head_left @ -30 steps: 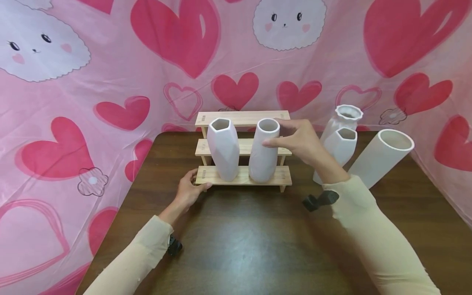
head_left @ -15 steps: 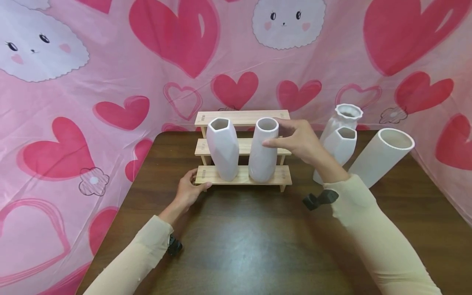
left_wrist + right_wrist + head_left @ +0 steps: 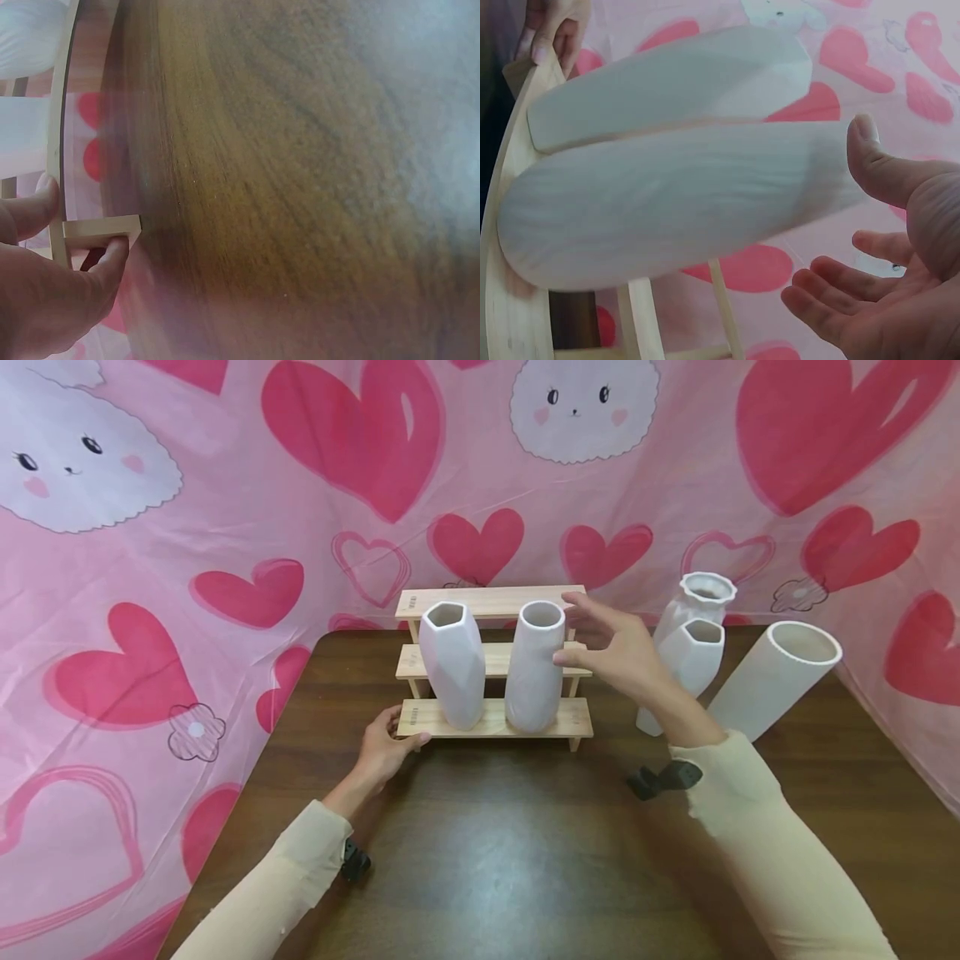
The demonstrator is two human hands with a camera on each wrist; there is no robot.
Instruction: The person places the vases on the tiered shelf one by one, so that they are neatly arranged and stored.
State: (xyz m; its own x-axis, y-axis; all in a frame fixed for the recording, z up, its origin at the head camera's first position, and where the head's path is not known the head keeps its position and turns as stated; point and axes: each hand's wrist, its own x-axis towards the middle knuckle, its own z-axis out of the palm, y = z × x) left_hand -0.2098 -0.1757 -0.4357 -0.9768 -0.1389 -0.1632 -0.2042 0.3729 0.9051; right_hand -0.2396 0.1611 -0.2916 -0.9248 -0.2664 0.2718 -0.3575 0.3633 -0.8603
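Note:
A three-tier wooden display stand (image 3: pixel 573 717) stands on the table, with two white vases upright on its lowest step. The left one is a faceted vase (image 3: pixel 453 668) with a five-sided mouth; the other is a rounded vase (image 3: pixel 534 685) with faint ripples. My left hand (image 3: pixel 381 750) grips the left end of the lowest step, thumb above and fingers beneath, as the left wrist view shows at the wooden edge (image 3: pixel 57 135). Beside the rounded vase's mouth my right hand (image 3: pixel 618 652) has its fingers spread. Whether the thumb (image 3: pixel 881 169) touches the vase cannot be told.
Behind my right forearm stand a ruffled-rim vase (image 3: pixel 696 600), a smaller faceted vase (image 3: pixel 693 660) and a wide cylindrical vase (image 3: pixel 776 681). The brown table (image 3: pixel 480 860) ends at a pink heart-patterned cloth (image 3: pixel 270 510) behind and on both sides.
My right hand has let go of the rounded vase, its fingers spreading and drawing slightly to the right. The vase has stayed in place. My left hand keeps its grip on the stand.

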